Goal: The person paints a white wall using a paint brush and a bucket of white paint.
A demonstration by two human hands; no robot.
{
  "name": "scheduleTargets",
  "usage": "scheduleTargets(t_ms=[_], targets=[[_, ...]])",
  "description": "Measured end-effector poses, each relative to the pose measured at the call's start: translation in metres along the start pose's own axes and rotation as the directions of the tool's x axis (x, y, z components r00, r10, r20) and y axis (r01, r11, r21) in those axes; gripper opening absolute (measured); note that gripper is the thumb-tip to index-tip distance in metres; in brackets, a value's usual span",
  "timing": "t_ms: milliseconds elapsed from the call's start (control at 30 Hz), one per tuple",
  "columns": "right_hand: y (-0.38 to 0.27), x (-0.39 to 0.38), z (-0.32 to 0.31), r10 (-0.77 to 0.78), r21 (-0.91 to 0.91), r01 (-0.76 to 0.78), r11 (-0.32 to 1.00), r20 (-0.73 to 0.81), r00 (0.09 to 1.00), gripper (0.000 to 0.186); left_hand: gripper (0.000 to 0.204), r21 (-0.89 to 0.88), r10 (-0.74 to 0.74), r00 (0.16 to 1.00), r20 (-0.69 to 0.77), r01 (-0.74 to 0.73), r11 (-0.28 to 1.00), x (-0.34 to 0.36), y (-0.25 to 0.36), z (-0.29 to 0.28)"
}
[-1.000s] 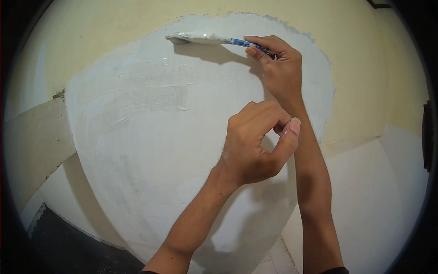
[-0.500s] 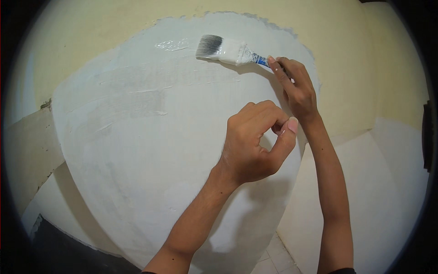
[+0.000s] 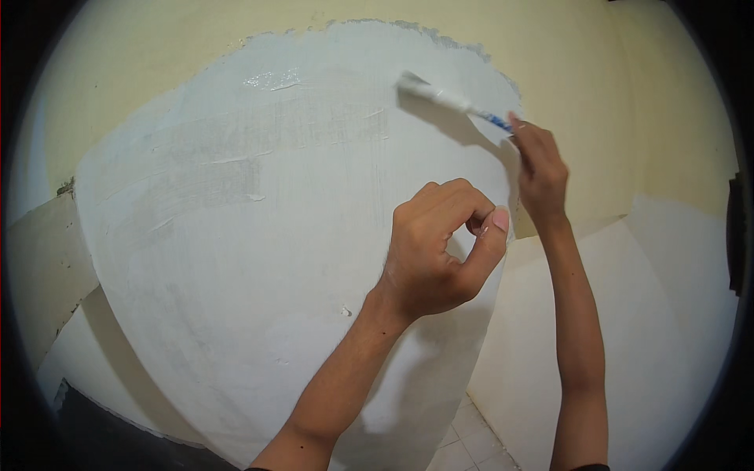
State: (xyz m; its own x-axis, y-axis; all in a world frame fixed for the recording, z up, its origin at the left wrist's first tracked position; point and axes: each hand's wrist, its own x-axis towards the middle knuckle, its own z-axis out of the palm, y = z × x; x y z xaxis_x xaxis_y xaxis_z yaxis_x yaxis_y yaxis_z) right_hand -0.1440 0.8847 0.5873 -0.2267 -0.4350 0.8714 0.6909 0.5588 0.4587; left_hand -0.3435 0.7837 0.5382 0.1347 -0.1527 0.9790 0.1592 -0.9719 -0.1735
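My right hand (image 3: 540,169) grips a paintbrush (image 3: 452,100) by its blue handle. The brush has dark bristles and white paint over its middle, and is blurred by motion. It is turned partly edge-on in front of the upper right of a white-coated patch (image 3: 306,235) on the wall; whether its bristles touch the wall I cannot tell. In front of the patch, my left hand (image 3: 440,243) is closed, thumb tip against the curled forefinger, with nothing visible in the pinch. White specks mark its thumb. Wet paint (image 3: 272,79) glistens at the upper left of the patch.
Yellowish wall (image 3: 581,71) surrounds the patch above and to the right. A pale ledge (image 3: 51,255) juts in at left, with a dark surface (image 3: 118,432) below it. Floor tiles (image 3: 471,439) show at bottom right, beside a pale lower wall (image 3: 581,298).
My right hand and the paintbrush have moved right, and the brush has turned more edge-on. The view has shifted slightly. My left hand keeps its pose.
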Motion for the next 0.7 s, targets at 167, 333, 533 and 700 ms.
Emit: scheduleTargets(t_ms=[167,333,533,700], targets=[[-0.024,0.033,-0.018,0.518,0.307,-0.52,0.797,0.094,0.85,0.022,0.015,0.009,0.015,1.0,0.018,-0.015,1.0,0.006,0.003,-0.002],[-0.038,0.076,-0.005,0.431,0.255,-0.504,0.825,0.293,0.854,0.035,0.015,-0.007,0.021,0.999,0.049,-0.021,1.0,0.015,0.01,0.007],[-0.042,0.106,0.035,0.407,0.202,-0.512,0.835,0.399,0.822,0.043,0.019,-0.03,0.007,0.999,0.037,-0.006,1.0,0.038,0.003,0.01],[-0.033,0.1,0.027,0.503,0.185,-0.636,0.749,0.465,0.728,0.043,0.022,-0.039,-0.018,0.996,0.086,0.021,0.999,0.067,-0.01,0.018]])
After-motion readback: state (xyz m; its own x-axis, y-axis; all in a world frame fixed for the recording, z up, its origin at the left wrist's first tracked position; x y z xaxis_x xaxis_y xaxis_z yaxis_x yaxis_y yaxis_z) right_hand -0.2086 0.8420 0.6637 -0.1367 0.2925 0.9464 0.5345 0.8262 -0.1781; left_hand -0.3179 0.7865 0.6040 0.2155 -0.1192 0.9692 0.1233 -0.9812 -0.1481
